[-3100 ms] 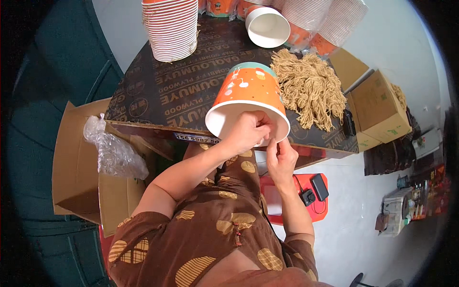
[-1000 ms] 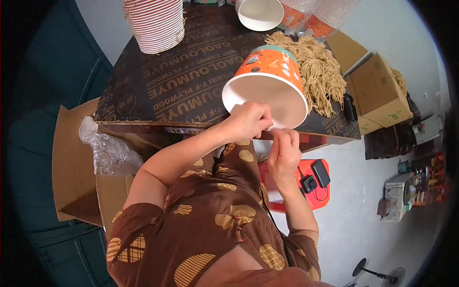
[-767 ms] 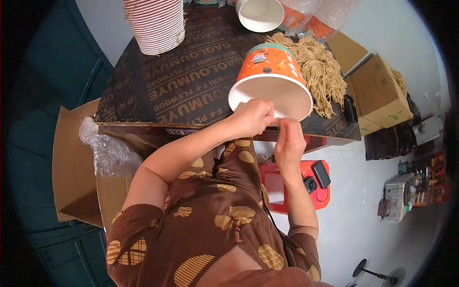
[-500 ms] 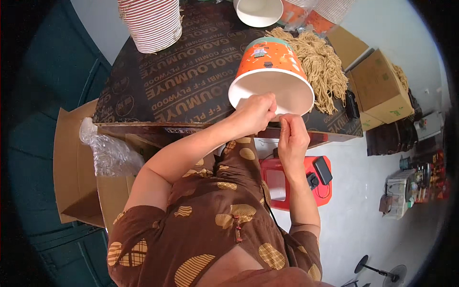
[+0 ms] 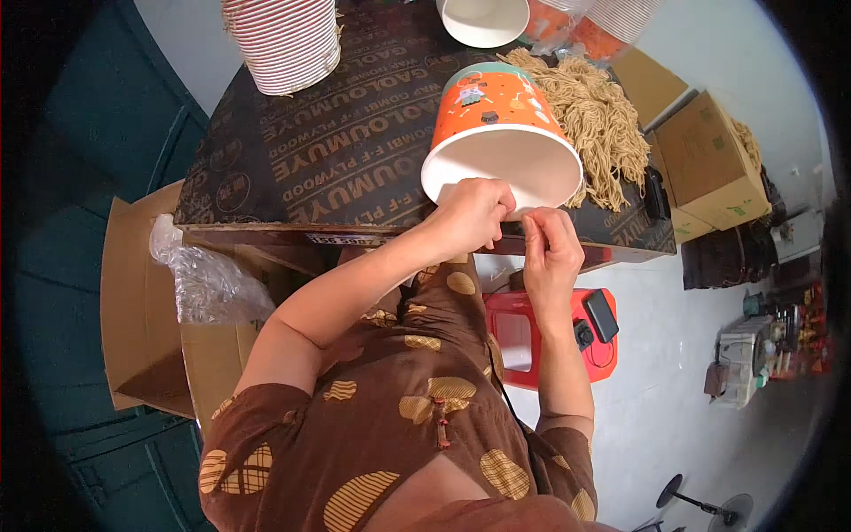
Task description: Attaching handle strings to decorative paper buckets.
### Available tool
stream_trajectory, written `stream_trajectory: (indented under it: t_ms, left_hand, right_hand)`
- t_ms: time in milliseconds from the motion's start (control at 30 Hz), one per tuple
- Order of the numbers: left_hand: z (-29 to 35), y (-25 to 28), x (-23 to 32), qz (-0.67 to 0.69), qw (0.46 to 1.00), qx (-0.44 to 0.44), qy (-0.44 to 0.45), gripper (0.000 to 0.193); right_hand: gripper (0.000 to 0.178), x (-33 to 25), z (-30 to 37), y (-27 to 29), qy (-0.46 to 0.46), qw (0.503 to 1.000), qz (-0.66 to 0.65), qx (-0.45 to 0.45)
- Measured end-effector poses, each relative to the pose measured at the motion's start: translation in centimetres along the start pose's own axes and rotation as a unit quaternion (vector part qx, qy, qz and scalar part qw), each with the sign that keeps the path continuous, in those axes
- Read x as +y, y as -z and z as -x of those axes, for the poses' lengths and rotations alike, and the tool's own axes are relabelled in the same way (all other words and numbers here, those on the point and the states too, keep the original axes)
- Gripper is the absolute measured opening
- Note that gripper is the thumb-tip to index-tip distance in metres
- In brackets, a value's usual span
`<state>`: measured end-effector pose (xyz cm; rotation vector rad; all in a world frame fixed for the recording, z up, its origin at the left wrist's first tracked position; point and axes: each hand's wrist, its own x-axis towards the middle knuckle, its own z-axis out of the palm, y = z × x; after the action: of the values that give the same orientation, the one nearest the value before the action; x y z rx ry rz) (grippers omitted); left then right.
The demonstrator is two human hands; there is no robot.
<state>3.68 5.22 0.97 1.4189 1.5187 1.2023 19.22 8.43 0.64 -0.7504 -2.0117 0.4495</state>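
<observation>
A large paper bucket (image 5: 496, 108), orange with a green base band and a white inside, lies tilted on its side on the dark table, its mouth toward me. At its near rim my left hand (image 5: 477, 215) is closed, the fingers curled and the thumb pressed against them. Just right of it, my right hand (image 5: 553, 241) pinches with thumb and index finger close to the same rim. What the fingertips hold is too small or hidden to make out. A heap of beige cord (image 5: 596, 124) lies beside the bucket on the right.
A tall stack of paper buckets (image 5: 282, 46) stands at the table's (image 5: 355, 133) far left. Another white bucket (image 5: 483, 22) and bagged ones (image 5: 612, 31) are at the back. Cardboard boxes (image 5: 709, 155) flank the right, an open carton (image 5: 142, 310) the left. A red stool (image 5: 554, 372) stands below.
My right hand has turned slightly and shifted a little right, its fingertips higher at the rim. My left hand has dipped slightly. The bucket has tilted a touch.
</observation>
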Motion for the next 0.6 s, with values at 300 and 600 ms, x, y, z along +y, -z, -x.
stream_trajectory:
  t_ms: [300, 600]
  left_hand:
    - [0.0, 0.4, 1.4, -0.024, 0.999, -0.012, 0.045, 0.008]
    - [-0.3, 0.6, 0.7, -0.052, 0.997, -0.044, 0.037, 0.010]
  right_hand:
    - [0.013, 0.3, 0.3, 0.0, -0.092, 0.995, -0.039, -0.025]
    - [0.011, 0.0, -1.0, -0.7, -0.113, 0.993, -0.038, -0.016]
